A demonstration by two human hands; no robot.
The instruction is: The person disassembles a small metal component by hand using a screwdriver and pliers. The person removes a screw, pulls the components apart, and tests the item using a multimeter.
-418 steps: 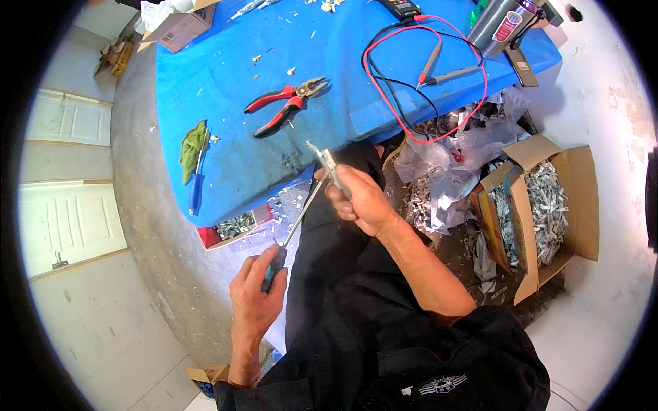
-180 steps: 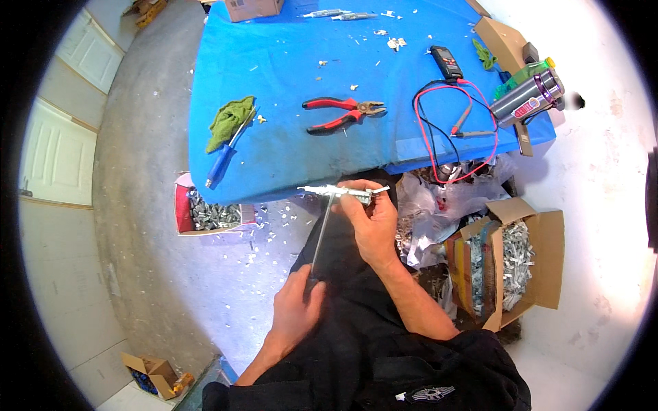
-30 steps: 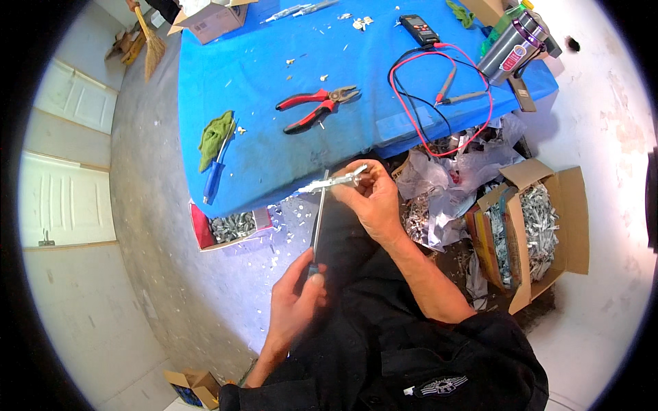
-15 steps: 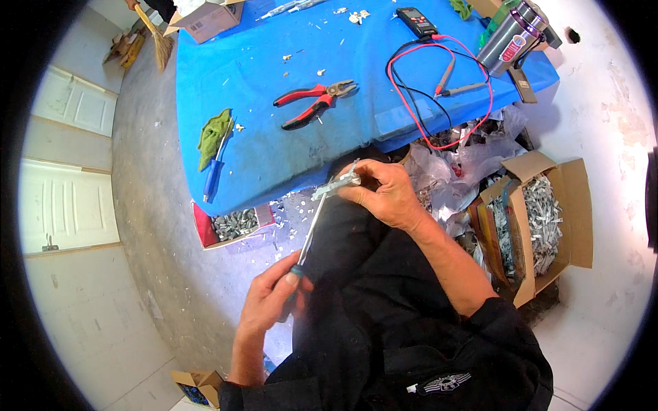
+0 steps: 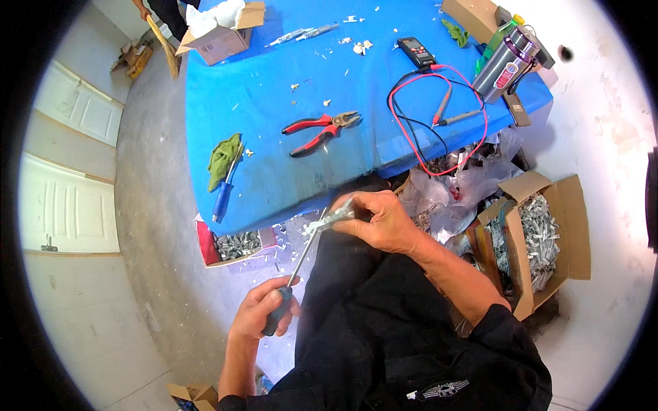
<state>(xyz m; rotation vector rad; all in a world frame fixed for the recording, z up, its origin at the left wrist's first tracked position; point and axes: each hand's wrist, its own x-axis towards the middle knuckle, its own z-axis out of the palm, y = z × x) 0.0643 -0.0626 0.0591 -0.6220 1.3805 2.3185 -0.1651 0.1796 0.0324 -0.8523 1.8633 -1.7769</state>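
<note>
My left hand (image 5: 264, 309) is closed round the dark handle of a screwdriver (image 5: 302, 264), its long shaft slanting up and to the right. Between the thumb and fingers of my right hand (image 5: 384, 219) is a small grey-white piece (image 5: 334, 218), perhaps metal or plastic; its exact kind is unclear. The screwdriver's tip meets or passes behind the left end of this piece, just off the table's front edge. Red-handled pliers (image 5: 321, 132) lie open on the blue table (image 5: 260, 89) beyond my hands.
On the table lie a blue-handled screwdriver (image 5: 223, 198), a green cloth (image 5: 223, 159), a multimeter (image 5: 416, 53) with leads and a steel flask (image 5: 506, 66). Boxes of scrap (image 5: 574, 226) and grey parts (image 5: 236, 245) stand below. A person (image 5: 168, 15) holds a broom (image 5: 164, 44) at far left.
The view has shifted, so the table sits slightly lower and farther right. My left hand and screwdriver have tilted a little; the grey-white piece has turned slightly in my right hand.
</note>
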